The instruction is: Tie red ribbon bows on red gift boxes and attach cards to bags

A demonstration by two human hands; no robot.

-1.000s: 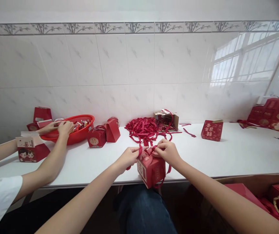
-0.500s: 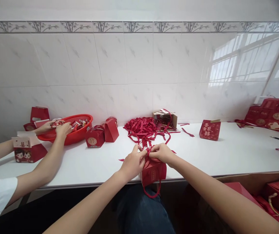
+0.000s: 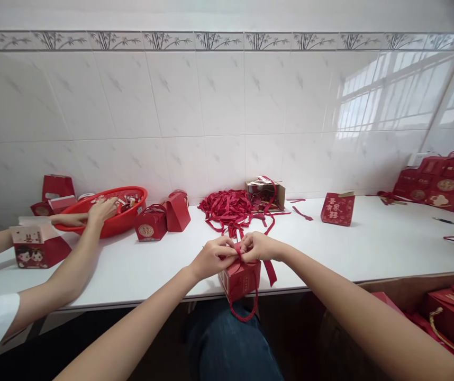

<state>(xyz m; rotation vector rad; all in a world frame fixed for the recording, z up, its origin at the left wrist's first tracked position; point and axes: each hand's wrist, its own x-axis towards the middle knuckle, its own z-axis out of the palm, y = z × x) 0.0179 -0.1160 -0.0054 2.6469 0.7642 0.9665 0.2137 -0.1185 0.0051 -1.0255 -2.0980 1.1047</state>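
A red gift box [image 3: 243,279] with a twisted cord handle hangs partly over the table's front edge, above my lap. Red ribbon [image 3: 270,272] lies across its top, one tail falling down on the right side. My left hand [image 3: 216,257] pinches the ribbon from the left. Close against it, my right hand [image 3: 259,247] pinches the same ribbon from the right. The knot, if there is one, is hidden by my fingers. Just behind my hands lies a heap of loose red ribbons [image 3: 227,205].
At left a co-worker's hands reach into a red basket [image 3: 142,211] of wrapped sweets. Red boxes [image 3: 151,225] stand beside it. A small carton [image 3: 280,197], a red bag [image 3: 337,210], stacked boxes [image 3: 447,185] and a pen [image 3: 443,220] are further right. Another hand shows at the right edge.
The box between my hands has shifted slightly left, and a ribbon tail now hangs down its right side. At left, the co-worker's hands have lowered into the basket.
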